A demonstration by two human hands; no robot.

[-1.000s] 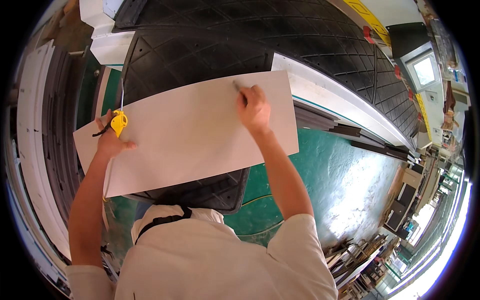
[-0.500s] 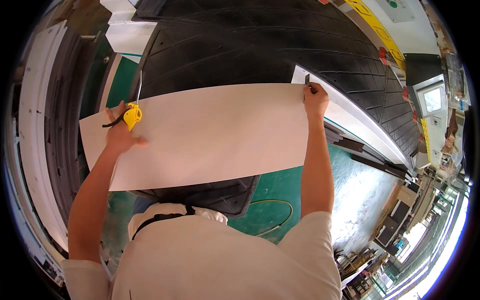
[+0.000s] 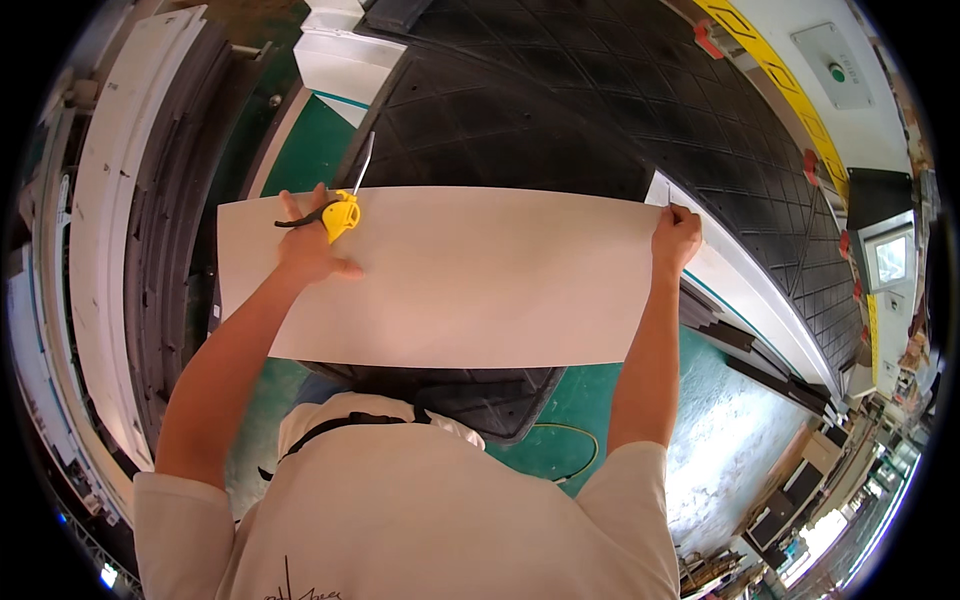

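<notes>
A long pale panel lies crosswise before me, partly on a black surface. My left hand presses near its left end, thumb and two fingers stretched out. In that hand is a yellow air blow gun, its black lever crossing the fingers and thin metal nozzle pointing away; part of the grip is hidden. My right hand is closed on the panel's far right corner. A small thin metal piece sticks up beyond its fingertips; what it belongs to is hidden.
Beyond the panel stretches a grooved black bed, bordered at right by a white rail. Stacked white and dark boards stand at left. A thin yellow hose lies on the green floor. A white machine panel with a green button is far right.
The whole view has shifted and turned, so bench, panel and hands appear farther right. The panel looks more level. Both hands keep their places on it, and the blow gun stays with the left.
</notes>
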